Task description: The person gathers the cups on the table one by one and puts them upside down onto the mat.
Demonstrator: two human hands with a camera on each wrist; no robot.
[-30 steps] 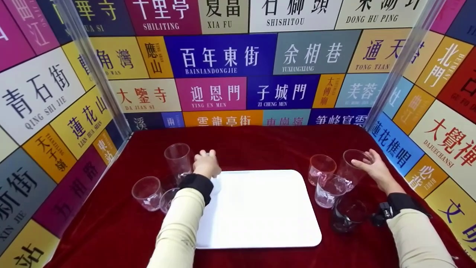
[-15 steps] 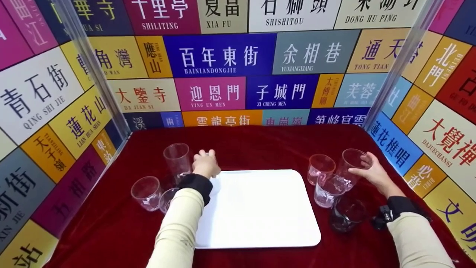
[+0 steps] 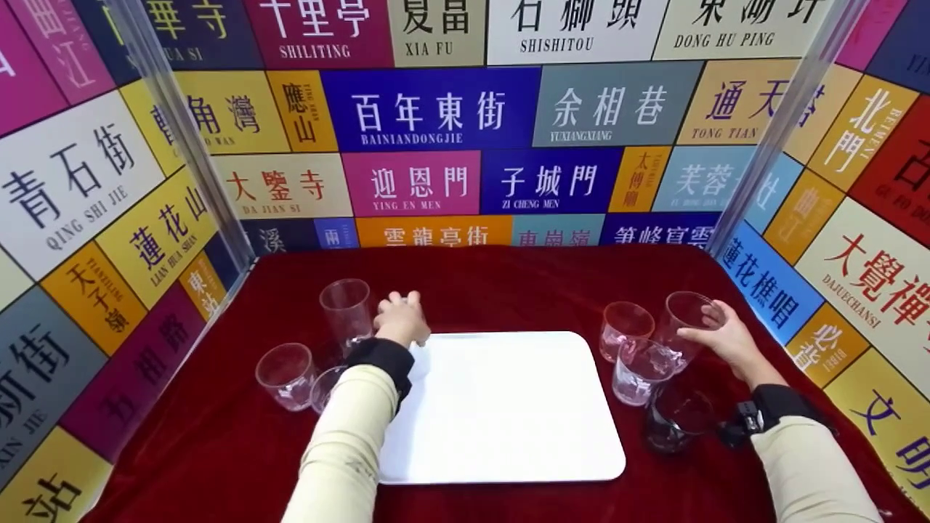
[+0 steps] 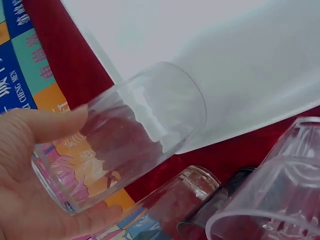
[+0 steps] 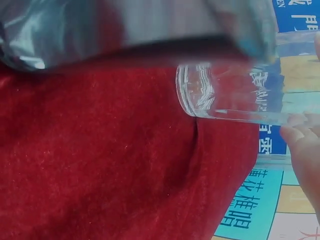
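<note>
A glass [image 3: 347,309] is gripped by the left hand [image 3: 401,319], another glass [image 3: 683,323] by the right hand [image 3: 726,338]; the tray [image 3: 508,407] is unloaded, so all glasses are judged outstanding.

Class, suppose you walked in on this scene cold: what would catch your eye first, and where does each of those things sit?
First, the walls of bright sign panels around a red cloth. Next, the white tray in the middle, with clear glasses grouped on either side. Then the hands: the left hand holds a glass at the tray's far left corner, and the right hand grips a tall glass on the right.
</note>
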